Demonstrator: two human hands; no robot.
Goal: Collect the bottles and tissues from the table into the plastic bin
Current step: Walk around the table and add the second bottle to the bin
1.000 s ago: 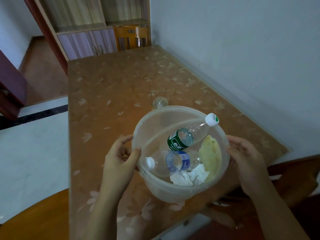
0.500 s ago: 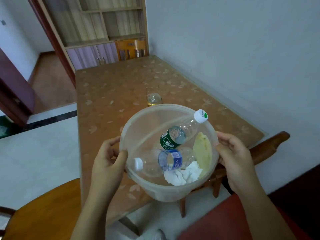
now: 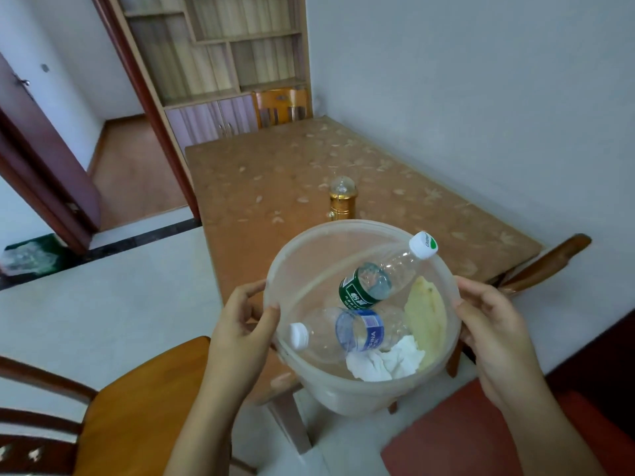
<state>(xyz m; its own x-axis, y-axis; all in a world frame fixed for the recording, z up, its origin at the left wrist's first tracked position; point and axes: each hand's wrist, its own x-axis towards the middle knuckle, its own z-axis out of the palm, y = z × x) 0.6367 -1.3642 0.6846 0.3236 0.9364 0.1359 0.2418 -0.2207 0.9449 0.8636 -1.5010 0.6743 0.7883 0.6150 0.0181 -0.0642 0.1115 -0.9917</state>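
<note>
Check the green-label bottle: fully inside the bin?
Not fully: the green-label bottle leans inside the bin, its capped neck poking over the rim.

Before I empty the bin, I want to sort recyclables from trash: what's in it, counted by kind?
Bottles: 2, green-label bottle and blue-label bottle
Tissues: 1 crumpled white wad; I can't tell if it's more than one sheet
Yellowish peel-like scrap: 1
Total: 4 things in the bin
</note>
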